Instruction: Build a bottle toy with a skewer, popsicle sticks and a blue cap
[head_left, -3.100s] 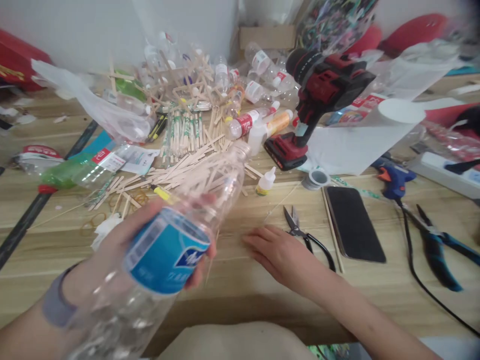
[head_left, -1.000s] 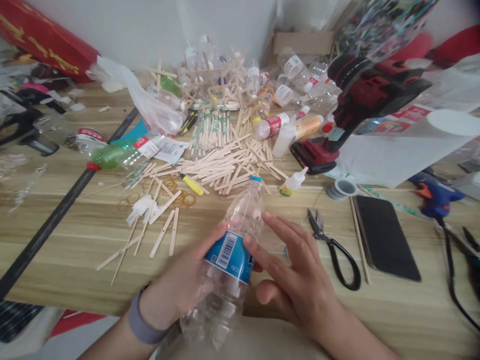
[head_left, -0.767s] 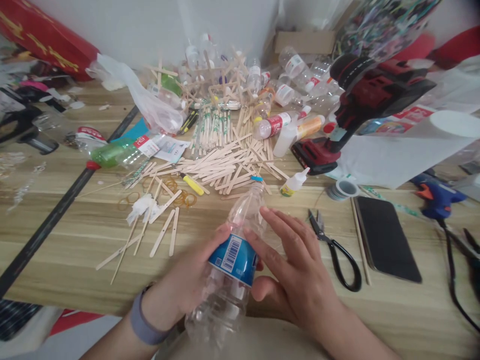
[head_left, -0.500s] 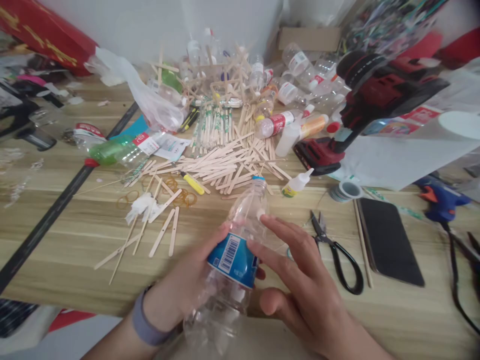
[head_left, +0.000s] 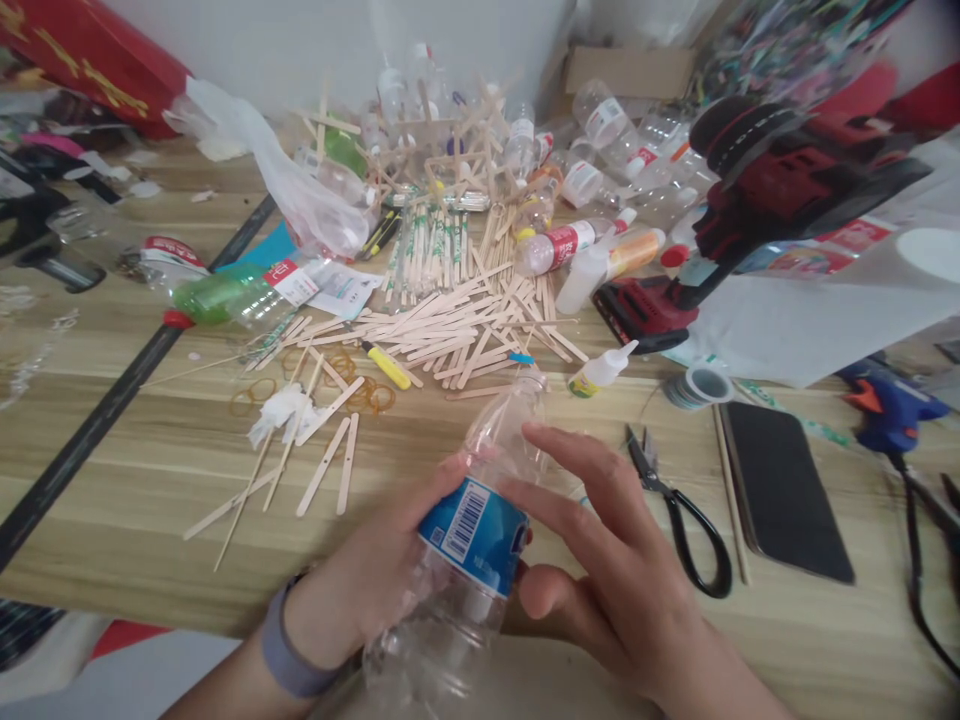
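Bottle (head_left: 474,535) of clear plastic, with a blue label round its middle, leans in the left hand (head_left: 382,570) above the near edge of the wooden tabletop (head_left: 165,470), its mouth pointing away from the person. The fingers of that hand are wrapped about it at the label, thumb on the near side, fingertips showing at the far side; a grey band (head_left: 289,645) circles the wrist. The right hand (head_left: 626,545) is spread, its fingers loosely open and gripping nothing, with fingertips at the bottle's shoulder and label; I cannot tell whether they touch. A small blue piece (head_left: 520,358) shows just past the mouth.

Beyond lies a heap of flat wooden sticks (head_left: 431,328), with a yellow-handled tool (head_left: 388,367) beside it. To the right are a small white glue bottle (head_left: 596,370), a spool (head_left: 697,388), black-handled scissors (head_left: 675,505) and a dark phone (head_left: 786,492). A red-and-black drill (head_left: 757,220) stands farther back.
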